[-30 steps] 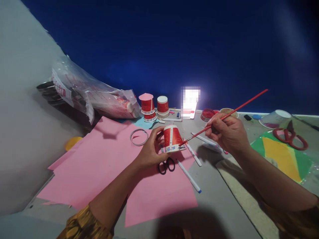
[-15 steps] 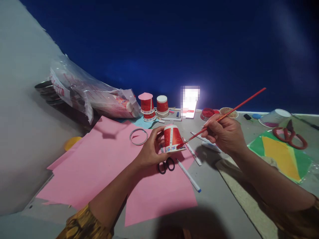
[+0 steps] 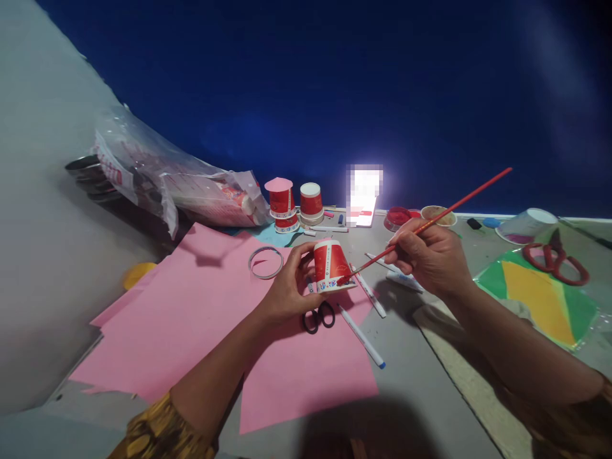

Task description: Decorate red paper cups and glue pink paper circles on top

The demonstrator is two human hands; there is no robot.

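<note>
Tilted slightly and turned upside down, a red and white paper cup (image 3: 335,261) is gripped in my left hand (image 3: 290,287), fingers behind it and thumb at its lower rim. My right hand (image 3: 429,258) is closed around a red paintbrush (image 3: 461,201). The red-coated tip of the brush touches the white band low on the cup, at its right side. Blue marks show on that band. Just under the cup lie black-handled scissors (image 3: 319,319), their blades hidden. A blue-tipped white marker (image 3: 361,335) and a red-marked marker (image 3: 368,290) are close by on the table.
Pink paper sheets (image 3: 191,319) cover the left side. Behind stand stacked red cups (image 3: 282,201), a glowing phone (image 3: 364,197) and a red paint dish (image 3: 400,218). Red-handled scissors (image 3: 557,264) rest at right near a tilted white cup (image 3: 528,225). A plastic bag (image 3: 191,191) lies back left.
The brush tip has shifted slightly left along the cup's lower band, with my right hand moving a little. The left hand and the cup look nearly unmoved.
</note>
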